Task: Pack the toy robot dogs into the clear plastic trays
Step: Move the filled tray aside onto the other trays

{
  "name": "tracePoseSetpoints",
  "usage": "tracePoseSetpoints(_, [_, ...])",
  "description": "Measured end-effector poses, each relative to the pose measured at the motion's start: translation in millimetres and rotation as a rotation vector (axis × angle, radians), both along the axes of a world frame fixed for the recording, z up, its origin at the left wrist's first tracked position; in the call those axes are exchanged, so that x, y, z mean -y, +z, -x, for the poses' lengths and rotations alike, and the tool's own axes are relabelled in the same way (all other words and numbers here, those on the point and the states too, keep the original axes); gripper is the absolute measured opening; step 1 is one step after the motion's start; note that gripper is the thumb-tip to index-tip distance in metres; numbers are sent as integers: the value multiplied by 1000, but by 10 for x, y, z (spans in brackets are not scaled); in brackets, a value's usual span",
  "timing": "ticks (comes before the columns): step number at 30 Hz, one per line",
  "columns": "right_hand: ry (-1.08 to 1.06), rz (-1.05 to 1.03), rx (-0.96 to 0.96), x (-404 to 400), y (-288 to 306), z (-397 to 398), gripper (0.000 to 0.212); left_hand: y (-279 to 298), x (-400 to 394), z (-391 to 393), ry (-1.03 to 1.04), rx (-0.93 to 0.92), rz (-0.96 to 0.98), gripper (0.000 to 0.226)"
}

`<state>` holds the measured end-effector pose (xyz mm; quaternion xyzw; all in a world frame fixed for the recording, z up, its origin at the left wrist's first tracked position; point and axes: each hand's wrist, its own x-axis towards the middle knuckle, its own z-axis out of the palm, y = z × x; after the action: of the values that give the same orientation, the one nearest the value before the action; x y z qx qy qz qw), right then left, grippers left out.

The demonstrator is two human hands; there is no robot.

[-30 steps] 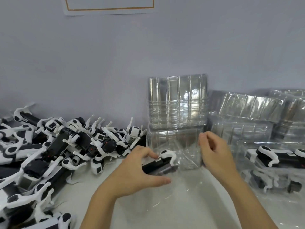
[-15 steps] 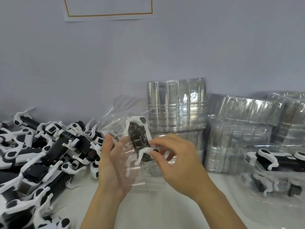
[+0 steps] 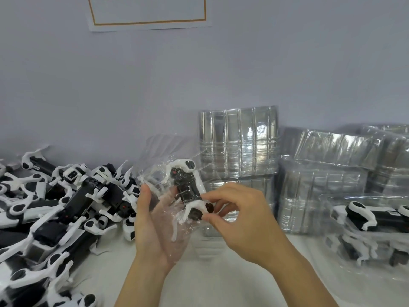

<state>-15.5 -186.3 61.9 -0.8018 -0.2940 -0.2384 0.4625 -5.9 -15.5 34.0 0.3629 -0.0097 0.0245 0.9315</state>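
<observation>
At frame centre the clear tray (image 3: pixel 168 196) — now lifted off the table (image 3: pixel 221 284), cradled in the left hand (image 3: pixel 155 227) — is being loaded, the toy dog (image 3: pixel 188 191) pinched by the right hand (image 3: pixel 241 220).

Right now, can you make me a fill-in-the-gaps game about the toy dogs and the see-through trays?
1. The black-and-white toy robot dog sits in a clear plastic tray held up by the ______ hand.
2. The right hand pinches the dog's white ______ with its fingers.
3. The heap of loose black-and-white toy dogs lies on the ______ side of the white table.
4. The tall stack of empty clear trays leans against the ______.

Missing words: left; leg; left; wall
</observation>
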Motion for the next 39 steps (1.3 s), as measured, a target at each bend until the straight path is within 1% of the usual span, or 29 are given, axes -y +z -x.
tracePoseSetpoints(5, [46, -8, -18, 4, 46, 40, 35, -1, -32, 25, 12, -45, 53, 86])
tracePoseSetpoints(8, [67, -23, -37, -3, 81, 64, 33, -18, -56, 39, -7, -53, 15, 106])
tracePoseSetpoints(13, [73, -12, -23, -3, 142, 88, 30, -58, -85, 24, 16, -31, -62, 98])
tracePoseSetpoints(17, [69, 35, -35, 5, 171, 100, 27, -68, -98, 25, 1, -50, -27, 100])
tracePoseSetpoints(20, [78, 66, -41, 8, 188, 104, 25, -77, -104, 18, 19, -13, -20, 89])
tracePoseSetpoints(21, [84, 71, -37, 8, 191, 106, 25, -71, -106, 21, 31, -16, -22, 89])
tracePoseSetpoints(24, [92, 76, -30, 12, 205, 111, 25, -105, -124, 6, 15, -23, -15, 101])
tracePoseSetpoints(27, [78, 69, -23, 16, 201, 113, 24, -86, -113, 8, 2, 51, -18, 86])
tracePoseSetpoints(30, [21, 55, -17, 19, 174, 94, 22, -40, -89, 22, -49, 48, -10, 109])
tracePoseSetpoints(31, [0, 50, -15, 23, 159, 83, 22, -13, -71, 28, -38, 51, -28, 108])
tracePoseSetpoints(32, [-11, 47, -17, 27, 147, 75, 22, 8, -64, 22, -17, 59, -53, 99])
tracePoseSetpoints(34, [-10, 51, -35, 35, 126, 59, 22, 26, -50, 13, -3, 75, -79, 73])
tracePoseSetpoints(35, [-5, 56, -50, 45, 117, 51, 23, 25, -41, 13, -13, 71, -82, 65])
tracePoseSetpoints(37, [13, 68, -79, 76, 97, 38, 22, -4, -43, 1, -38, 64, -85, 61])
tracePoseSetpoints(39, [35, 73, -88, 110, 95, 31, 14, 0, -40, 7, -50, 61, -85, 62])
